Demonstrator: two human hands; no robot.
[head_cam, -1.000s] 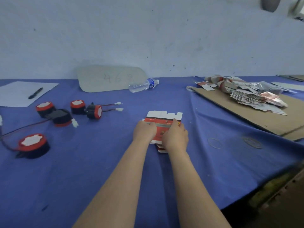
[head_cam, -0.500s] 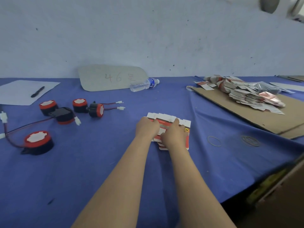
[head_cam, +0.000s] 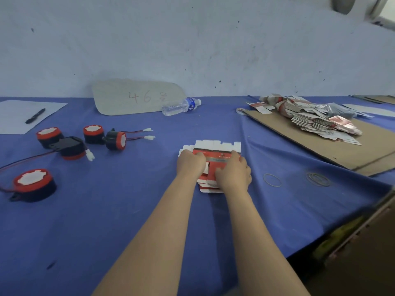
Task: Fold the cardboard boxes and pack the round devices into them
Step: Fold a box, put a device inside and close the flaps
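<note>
While you keep both hands on it, the stack of flat red-and-white cartons point(head_cam: 218, 146) has fanned out on the blue surface point(head_cam: 128, 210), its white tabs now showing at the far edge. Your left hand point(head_cam: 190, 163) and right hand point(head_cam: 234, 174) curl their fingers onto the top carton point(head_cam: 215, 157), probably freeing it for folding. No box is formed yet. The round buzzers point(head_cam: 92, 133) lie well apart, leftward.

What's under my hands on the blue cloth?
A stack of flat red-and-white box blanks, held by the left hand and right hand. They cover its middle, so the count is hidden.
</note>
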